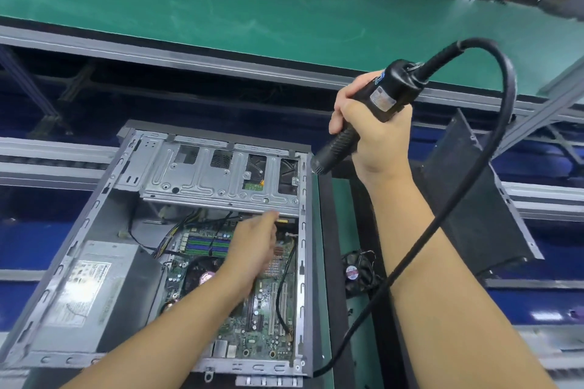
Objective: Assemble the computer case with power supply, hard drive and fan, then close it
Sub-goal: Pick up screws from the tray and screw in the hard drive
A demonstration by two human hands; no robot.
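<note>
The open computer case (94, 199) lies on its side in front of me. A grey power supply (94, 287) sits in its lower left corner, beside the motherboard (262, 325). A hard drive (254, 172) shows through the metal drive cage (202, 180) at the top. My left hand (252, 246) reaches over the motherboard, fingers stretched toward the cage's lower edge; it is blurred. My right hand (369, 133) grips a black electric screwdriver (384, 95) above the case's upper right corner, tip pointing down-left. A small black fan (357, 271) lies outside the case on the right.
The screwdriver's thick black cable (493, 151) loops up and down across my right forearm to the case's bottom edge. A black side panel (474, 199) leans at the right. A green conveyor belt (221, 3) runs behind the bench, with metal rails between.
</note>
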